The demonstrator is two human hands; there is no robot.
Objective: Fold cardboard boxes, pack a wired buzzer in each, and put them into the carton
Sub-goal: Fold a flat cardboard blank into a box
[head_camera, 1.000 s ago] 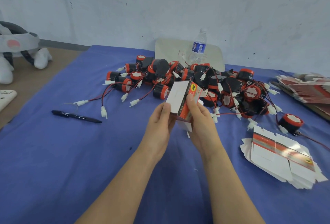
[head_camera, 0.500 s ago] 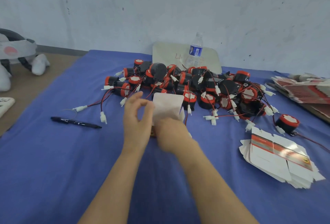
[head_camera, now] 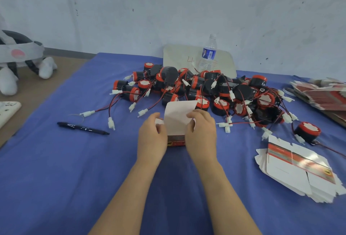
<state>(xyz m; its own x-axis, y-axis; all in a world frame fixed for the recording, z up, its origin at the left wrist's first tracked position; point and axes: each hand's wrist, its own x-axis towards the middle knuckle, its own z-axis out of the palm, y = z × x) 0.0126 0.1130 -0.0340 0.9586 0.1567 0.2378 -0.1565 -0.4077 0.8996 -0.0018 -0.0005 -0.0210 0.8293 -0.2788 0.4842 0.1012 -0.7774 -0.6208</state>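
A small white and red cardboard box (head_camera: 177, 117) stands on the blue cloth with its white lid flap raised. My left hand (head_camera: 152, 137) holds its left side, fingers curled at a side flap. My right hand (head_camera: 201, 133) grips its right side, fingers over the lid's edge. Behind the box lies a pile of black and red wired buzzers (head_camera: 206, 90) with white plugs. A single buzzer (head_camera: 307, 131) sits apart at the right. The carton is out of view.
A stack of flat unfolded boxes (head_camera: 297, 169) lies at the right front, another stack (head_camera: 322, 94) at the far right. A black pen (head_camera: 82, 127) lies left of my hands. A water bottle (head_camera: 208, 54) stands before a white board at the wall.
The box came down from in front of the pile onto the cloth, now upright with its lid flap up. Both hands moved down with it and closed on its sides.
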